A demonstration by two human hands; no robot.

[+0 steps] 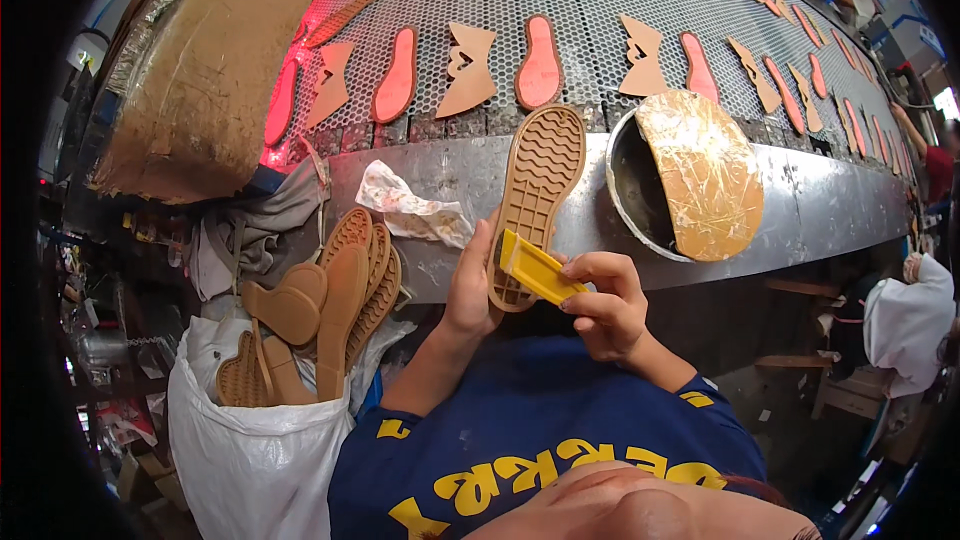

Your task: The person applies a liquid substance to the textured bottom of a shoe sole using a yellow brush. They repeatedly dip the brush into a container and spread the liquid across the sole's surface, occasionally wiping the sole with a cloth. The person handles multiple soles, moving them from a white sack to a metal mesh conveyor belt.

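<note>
Left hand [470, 285] fingers curled round heel of tan sole [535, 200], tread up, toe resting on metal ledge [800, 210]. Right hand [605, 305] pinches yellow scraper [535, 270] against heel, just beside left fingertips. Risk: scraper slips onto left fingers; loose grip lets sole slide toward glue pot [630, 195].

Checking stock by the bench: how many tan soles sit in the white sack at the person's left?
About 6 visible in the white sack: a tall cluster of tan soles upright, two lower ones to its left. More may be hidden inside.

A perforated metal conveyor [600, 0] curves across a dim, cluttered workshop under red light.
</note>
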